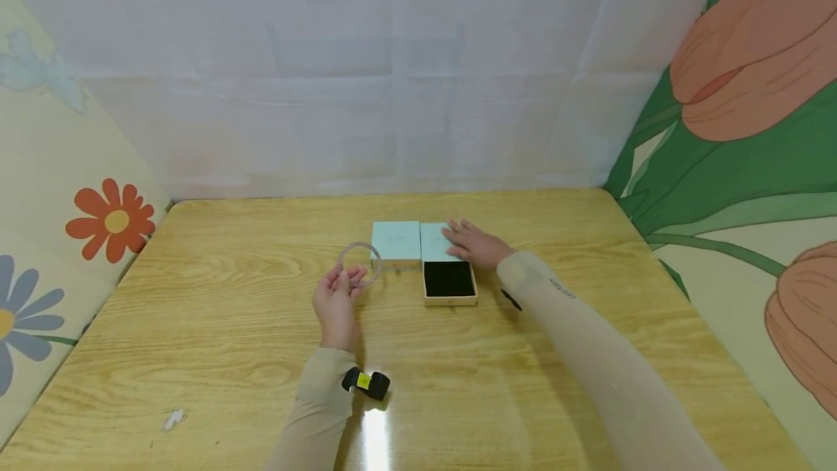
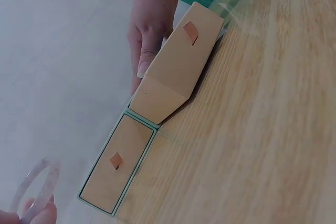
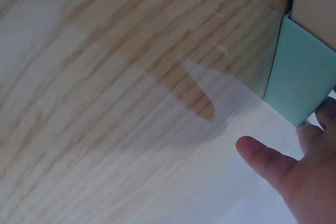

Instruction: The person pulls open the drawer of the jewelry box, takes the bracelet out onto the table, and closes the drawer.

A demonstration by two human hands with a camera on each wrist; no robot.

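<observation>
My left hand [image 1: 336,307] pinches a pale, translucent bangle [image 1: 378,262] by its lower edge, raised in front of the left box. A mint-green drawer box [image 1: 395,240] lies closed on the table; its tan front has a small coppery tab. Beside it, a second mint box sleeve [image 1: 434,242] has its tan drawer [image 1: 450,302] pulled out towards me, showing a black lining. Across this sleeve's top lies my right hand [image 1: 480,247] with fingers extended. In the right wrist view its thumb [image 3: 262,157] sticks out, off the box.
The boxes sit towards the back of a wooden table [image 1: 229,325]. Behind it hangs a white cloth [image 1: 327,115]. Flower-patterned panels [image 1: 732,187] border both sides. A whitish worn spot [image 1: 174,419] marks the front left of the tabletop.
</observation>
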